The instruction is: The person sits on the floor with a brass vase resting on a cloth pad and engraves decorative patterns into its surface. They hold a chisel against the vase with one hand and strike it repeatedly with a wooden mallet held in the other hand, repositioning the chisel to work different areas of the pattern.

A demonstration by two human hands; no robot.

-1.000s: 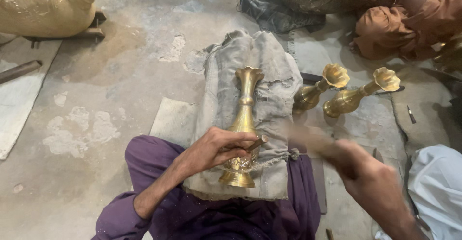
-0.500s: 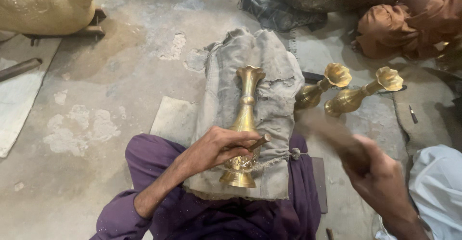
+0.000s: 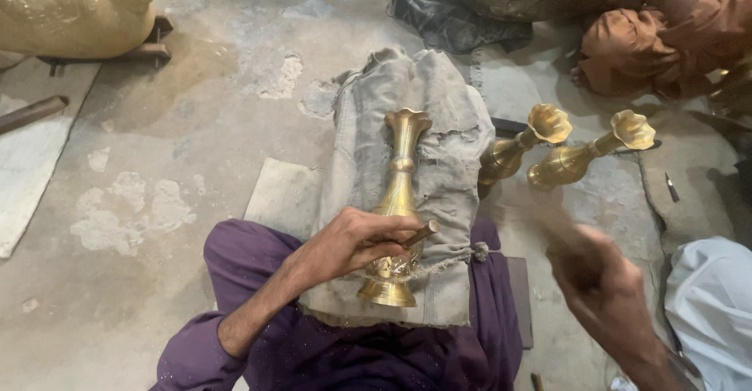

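A: Why is the tall shiny brass vase (image 3: 399, 203) laid on the grey cloth cushion (image 3: 454, 156)?

B: So it is kept from rolling. It is pinned by the left hand (image 3: 345, 246), closed around a thin metal punch (image 3: 419, 234).

A: And the right hand (image 3: 599, 273)?

B: Blurred; its grip cannot be told. A dusty concrete floor (image 3: 196, 140) is seen around.

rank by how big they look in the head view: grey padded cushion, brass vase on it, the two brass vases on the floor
1. grey padded cushion
2. brass vase on it
3. The two floor vases look alike; they lie farther from the camera, so their rank is unsure.
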